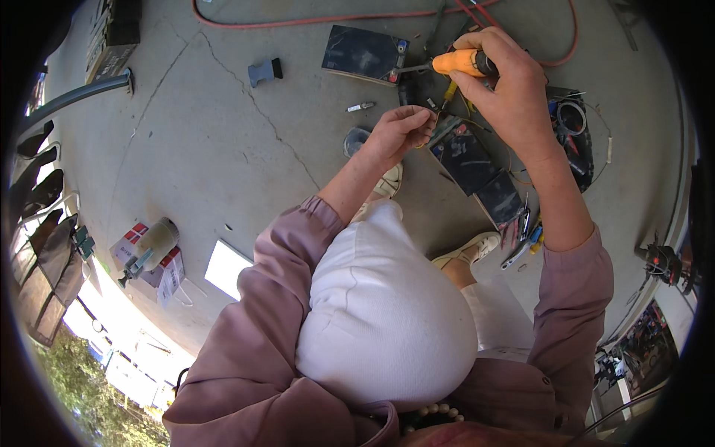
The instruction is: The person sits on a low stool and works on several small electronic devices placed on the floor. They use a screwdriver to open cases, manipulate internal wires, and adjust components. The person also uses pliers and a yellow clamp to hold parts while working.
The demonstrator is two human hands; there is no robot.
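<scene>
My right hand (510,82) is wrapped round the orange and black handle of a screwdriver (454,62). Its metal shaft points left, with the tip at the red-marked corner of a dark battery (363,54); I cannot tell whether they touch. Lower and to the left, my left hand (406,132) is closed in a pinch above the floor. What its fingertips hold, if anything, is too small to make out. Thin wires and a yellow-handled tool (450,92) lie just beyond it. A second dark battery (465,158) sits below and right of the left hand.
A spark plug (360,106) and a grey-blue block (265,72) lie on the concrete floor. Pliers and other hand tools (532,237) rest beside my right shoe. A red hose (313,21) curves across the far side. A tan canister (158,238) stands at left.
</scene>
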